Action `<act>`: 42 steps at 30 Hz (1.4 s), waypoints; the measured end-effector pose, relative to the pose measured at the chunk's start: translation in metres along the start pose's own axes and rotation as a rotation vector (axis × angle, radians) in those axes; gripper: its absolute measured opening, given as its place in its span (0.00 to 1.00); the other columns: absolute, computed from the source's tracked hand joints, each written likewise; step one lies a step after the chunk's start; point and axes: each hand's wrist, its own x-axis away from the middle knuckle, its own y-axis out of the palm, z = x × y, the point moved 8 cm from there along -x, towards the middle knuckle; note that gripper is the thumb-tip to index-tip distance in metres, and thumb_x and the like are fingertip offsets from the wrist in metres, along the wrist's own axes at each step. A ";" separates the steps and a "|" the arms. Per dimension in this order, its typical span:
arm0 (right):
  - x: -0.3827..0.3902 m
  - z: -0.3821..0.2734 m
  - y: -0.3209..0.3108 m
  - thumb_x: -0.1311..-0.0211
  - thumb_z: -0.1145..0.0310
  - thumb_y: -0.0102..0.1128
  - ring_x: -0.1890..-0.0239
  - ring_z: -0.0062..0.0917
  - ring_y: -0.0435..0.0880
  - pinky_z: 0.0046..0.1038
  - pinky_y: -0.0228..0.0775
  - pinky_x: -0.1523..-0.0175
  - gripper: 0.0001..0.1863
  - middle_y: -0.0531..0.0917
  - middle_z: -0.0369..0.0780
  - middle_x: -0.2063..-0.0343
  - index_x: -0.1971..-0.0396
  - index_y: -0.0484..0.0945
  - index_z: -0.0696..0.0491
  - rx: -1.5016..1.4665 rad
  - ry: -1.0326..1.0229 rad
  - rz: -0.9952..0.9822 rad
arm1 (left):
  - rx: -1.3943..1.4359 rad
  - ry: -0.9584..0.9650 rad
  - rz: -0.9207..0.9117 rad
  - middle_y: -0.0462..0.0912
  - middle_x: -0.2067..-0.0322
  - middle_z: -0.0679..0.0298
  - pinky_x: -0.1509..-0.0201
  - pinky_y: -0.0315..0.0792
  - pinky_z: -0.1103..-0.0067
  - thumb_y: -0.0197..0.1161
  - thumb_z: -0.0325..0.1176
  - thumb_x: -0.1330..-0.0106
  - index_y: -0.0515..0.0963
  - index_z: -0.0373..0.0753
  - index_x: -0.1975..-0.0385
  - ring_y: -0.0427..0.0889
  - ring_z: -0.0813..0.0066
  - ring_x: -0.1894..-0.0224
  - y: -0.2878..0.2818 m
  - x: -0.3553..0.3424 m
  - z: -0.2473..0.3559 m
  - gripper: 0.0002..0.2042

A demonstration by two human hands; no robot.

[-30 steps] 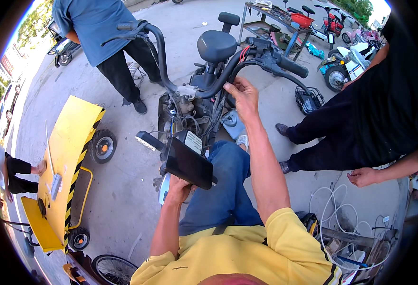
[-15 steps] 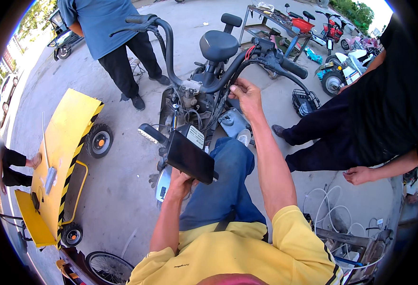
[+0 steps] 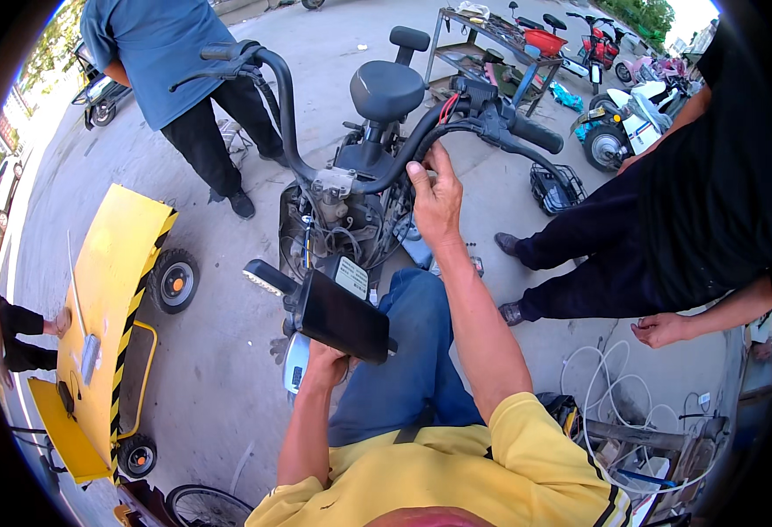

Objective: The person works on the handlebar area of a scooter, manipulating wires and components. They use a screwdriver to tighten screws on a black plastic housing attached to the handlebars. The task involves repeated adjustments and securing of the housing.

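Right hand [image 3: 438, 204], shifted closer to handlebar [image 3: 410, 147]; thumb parted from fingers. Left hand [image 3: 324, 365], beneath 1 near black panel [image 3: 344, 318], grip hidden. Advised: panel steady, touch light.

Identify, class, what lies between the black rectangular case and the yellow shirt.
In the head view, the person's blue jeans lie between the black rectangular case and the yellow shirt.
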 end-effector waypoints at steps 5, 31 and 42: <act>-0.006 0.003 -0.003 0.28 0.73 0.63 0.52 0.36 0.88 0.36 0.78 0.44 0.24 0.89 0.47 0.52 0.34 0.76 0.53 0.117 -0.004 0.032 | -0.038 -0.005 -0.003 0.86 0.59 0.55 0.76 0.69 0.75 0.73 0.29 0.49 0.74 0.34 0.39 0.86 0.66 0.70 -0.010 0.000 -0.001 0.33; 0.022 0.046 0.017 0.16 0.60 0.47 0.79 0.29 0.87 0.31 0.83 0.76 0.20 0.82 0.43 0.77 0.56 0.79 0.64 0.173 0.523 -0.360 | 0.103 0.037 -0.082 0.82 0.60 0.59 0.73 0.70 0.77 0.78 0.36 0.42 0.71 0.34 0.38 0.81 0.71 0.68 0.000 0.006 -0.008 0.33; 0.043 0.045 0.039 0.15 0.62 0.45 0.76 0.29 0.88 0.30 0.83 0.74 0.20 0.83 0.44 0.72 0.55 0.79 0.64 -0.228 0.684 -0.252 | 0.047 0.008 -0.084 0.86 0.60 0.58 0.74 0.70 0.79 0.80 0.35 0.46 0.75 0.32 0.39 0.83 0.72 0.69 -0.012 0.008 -0.022 0.34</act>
